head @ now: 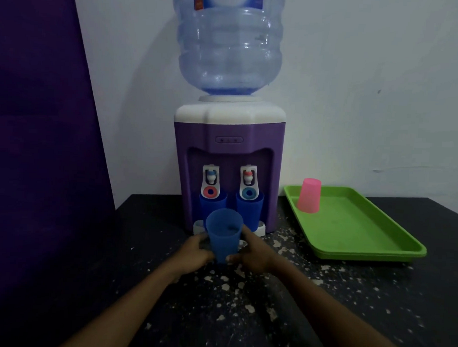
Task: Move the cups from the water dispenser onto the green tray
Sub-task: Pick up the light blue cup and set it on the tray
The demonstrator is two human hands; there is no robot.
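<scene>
Before water dispenser (228,157): upright translucent blue cup (223,235), fingers of left hand (194,252) and right hand (253,252) wrapped round it.

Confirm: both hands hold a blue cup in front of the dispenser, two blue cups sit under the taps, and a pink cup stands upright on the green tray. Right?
Not quite. In the head view the pink cup on the green tray stands upside down, mouth down. The rest holds: left hand and right hand hold a blue cup, with two blue cups under the taps.
</scene>
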